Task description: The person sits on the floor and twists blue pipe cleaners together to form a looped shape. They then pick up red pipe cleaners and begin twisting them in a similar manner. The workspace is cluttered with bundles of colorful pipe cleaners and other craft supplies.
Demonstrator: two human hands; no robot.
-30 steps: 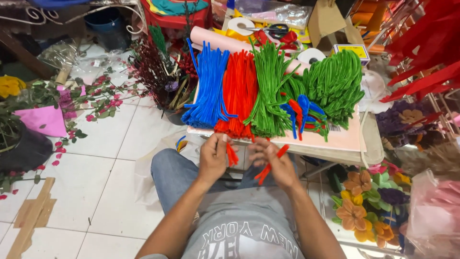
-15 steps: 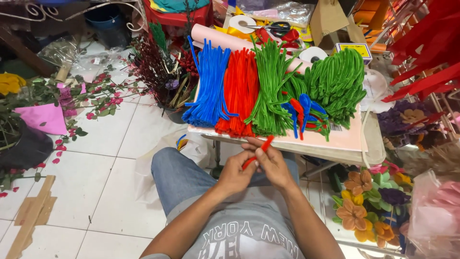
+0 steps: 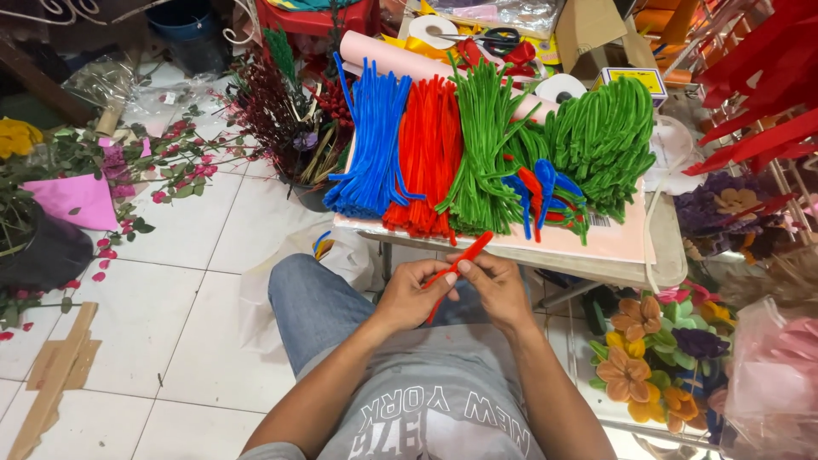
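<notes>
Both hands meet in front of my lap over one red pipe cleaner (image 3: 467,252). My left hand (image 3: 412,295) pinches its lower part and my right hand (image 3: 497,285) grips it just beside, so the stem's upper end sticks up toward the board. On the pink board (image 3: 613,240) ahead lie bundles of pipe cleaners: blue (image 3: 372,145), red (image 3: 429,153), light green (image 3: 482,145) and dark green (image 3: 603,136). A small mixed pile of bent blue, red and green pieces (image 3: 545,192) sits near the board's front edge.
A small table (image 3: 666,264) carries the board. Artificial flowers (image 3: 652,358) stand at the right, rose stems (image 3: 162,166) and a black pot (image 3: 38,251) at the left on white tiles. Tape rolls (image 3: 562,87), scissors (image 3: 498,38) and a cardboard box (image 3: 588,25) lie behind.
One second ago my hands were apart, each with a red piece. They have come together and now both hold a single red pipe cleaner, its free end pointing up.
</notes>
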